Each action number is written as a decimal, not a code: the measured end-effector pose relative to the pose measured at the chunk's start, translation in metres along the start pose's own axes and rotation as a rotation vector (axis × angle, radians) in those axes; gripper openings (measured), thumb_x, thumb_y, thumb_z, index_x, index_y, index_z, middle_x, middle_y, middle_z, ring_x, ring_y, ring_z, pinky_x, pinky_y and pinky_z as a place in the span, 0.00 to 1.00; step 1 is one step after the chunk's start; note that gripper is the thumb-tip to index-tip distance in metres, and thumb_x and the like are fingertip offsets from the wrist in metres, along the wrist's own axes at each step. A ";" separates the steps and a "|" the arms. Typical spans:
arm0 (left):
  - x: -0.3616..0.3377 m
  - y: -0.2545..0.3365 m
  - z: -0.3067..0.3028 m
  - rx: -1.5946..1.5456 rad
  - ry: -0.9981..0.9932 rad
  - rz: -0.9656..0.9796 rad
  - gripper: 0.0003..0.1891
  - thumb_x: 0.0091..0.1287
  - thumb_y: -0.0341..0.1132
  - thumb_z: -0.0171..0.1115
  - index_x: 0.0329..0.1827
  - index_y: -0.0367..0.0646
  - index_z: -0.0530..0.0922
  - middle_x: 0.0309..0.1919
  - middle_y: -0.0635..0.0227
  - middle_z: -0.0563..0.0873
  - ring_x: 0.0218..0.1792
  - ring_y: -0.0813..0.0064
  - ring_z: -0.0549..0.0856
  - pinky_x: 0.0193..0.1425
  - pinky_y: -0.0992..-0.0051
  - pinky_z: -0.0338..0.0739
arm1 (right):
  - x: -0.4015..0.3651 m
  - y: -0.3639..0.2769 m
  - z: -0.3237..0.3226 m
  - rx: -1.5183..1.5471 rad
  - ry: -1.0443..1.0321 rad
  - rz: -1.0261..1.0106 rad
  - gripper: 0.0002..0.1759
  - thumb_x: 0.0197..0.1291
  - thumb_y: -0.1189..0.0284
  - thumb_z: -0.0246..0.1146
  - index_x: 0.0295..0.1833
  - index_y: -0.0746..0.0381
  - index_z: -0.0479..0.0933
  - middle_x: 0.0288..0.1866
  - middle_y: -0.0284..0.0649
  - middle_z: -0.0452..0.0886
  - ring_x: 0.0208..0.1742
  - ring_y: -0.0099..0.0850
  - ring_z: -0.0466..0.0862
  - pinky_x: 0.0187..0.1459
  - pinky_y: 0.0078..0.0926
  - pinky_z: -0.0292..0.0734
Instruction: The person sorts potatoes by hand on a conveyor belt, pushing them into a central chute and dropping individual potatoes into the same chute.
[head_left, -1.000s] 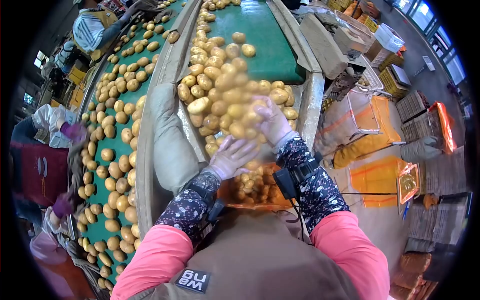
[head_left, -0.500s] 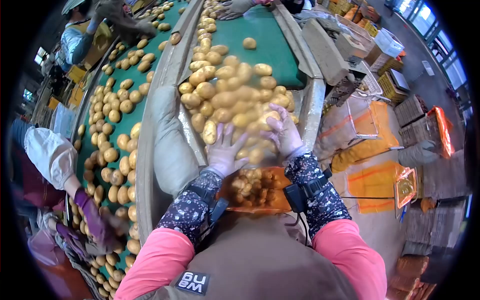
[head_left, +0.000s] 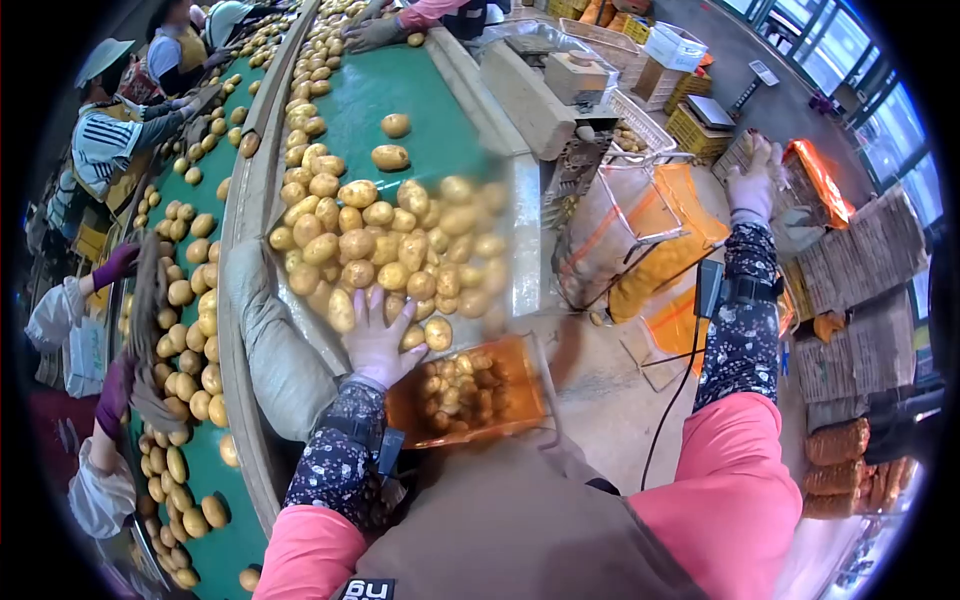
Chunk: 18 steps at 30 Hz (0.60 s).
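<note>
My left hand [head_left: 380, 338], in a thin pale glove, has its fingers spread against the near edge of a heap of potatoes [head_left: 385, 245] and holds none. The heap lies at the lower end of a green belt [head_left: 400, 90], blurred on its right side. My right hand [head_left: 754, 182] is raised far out to the right, beside an orange mesh bag [head_left: 815, 185]. Its fingers are curled, and what they hold is too unclear to name. An orange-lined container [head_left: 520, 385] with smaller potatoes sits below the heap, in front of my body.
Left of the metal rail [head_left: 245, 230], another belt [head_left: 215, 500] carries many potatoes. Co-workers' gloved hands [head_left: 118, 395] reach over it. Another person's glove [head_left: 375, 35] rests by the upper belt. Mesh sacks [head_left: 625, 235], crates [head_left: 695, 130] and stacked sacks [head_left: 855, 345] stand right.
My right hand has left the potatoes and swung out to the right. My left hand stays spread at the heap. The view has turned right, and more of the lower container shows.
</note>
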<state>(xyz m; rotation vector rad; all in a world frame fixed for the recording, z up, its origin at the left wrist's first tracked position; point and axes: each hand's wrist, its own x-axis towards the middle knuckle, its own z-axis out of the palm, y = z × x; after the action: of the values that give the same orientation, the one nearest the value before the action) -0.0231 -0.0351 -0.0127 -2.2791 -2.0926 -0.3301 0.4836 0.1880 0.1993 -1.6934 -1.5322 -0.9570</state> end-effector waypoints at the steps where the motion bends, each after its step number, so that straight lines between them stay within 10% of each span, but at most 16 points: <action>1: 0.000 -0.002 0.002 -0.012 0.024 0.024 0.41 0.47 0.57 0.76 0.69 0.69 0.76 0.78 0.53 0.57 0.79 0.40 0.52 0.67 0.42 0.69 | -0.004 0.002 0.008 -0.085 -0.079 0.038 0.33 0.56 0.74 0.66 0.70 0.58 0.72 0.72 0.49 0.71 0.73 0.48 0.70 0.74 0.40 0.63; 7: -0.003 -0.006 0.007 -0.015 0.049 0.066 0.39 0.46 0.57 0.76 0.66 0.65 0.78 0.75 0.52 0.62 0.78 0.38 0.53 0.66 0.43 0.71 | -0.092 -0.160 0.001 0.889 -0.414 -0.174 0.27 0.55 0.79 0.64 0.63 0.63 0.75 0.61 0.48 0.80 0.66 0.44 0.77 0.72 0.37 0.68; 18: -0.006 -0.011 0.011 -0.076 0.099 0.124 0.32 0.50 0.56 0.75 0.61 0.67 0.80 0.68 0.56 0.71 0.73 0.33 0.60 0.70 0.40 0.67 | -0.220 -0.328 -0.008 1.107 -0.898 -0.332 0.37 0.60 0.61 0.64 0.75 0.57 0.66 0.67 0.56 0.74 0.70 0.50 0.73 0.72 0.42 0.66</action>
<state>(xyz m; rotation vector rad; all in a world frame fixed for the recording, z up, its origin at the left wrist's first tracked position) -0.0333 -0.0380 -0.0256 -2.3678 -1.9141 -0.5132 0.1460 0.1006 0.0136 -1.0133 -2.2897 0.6439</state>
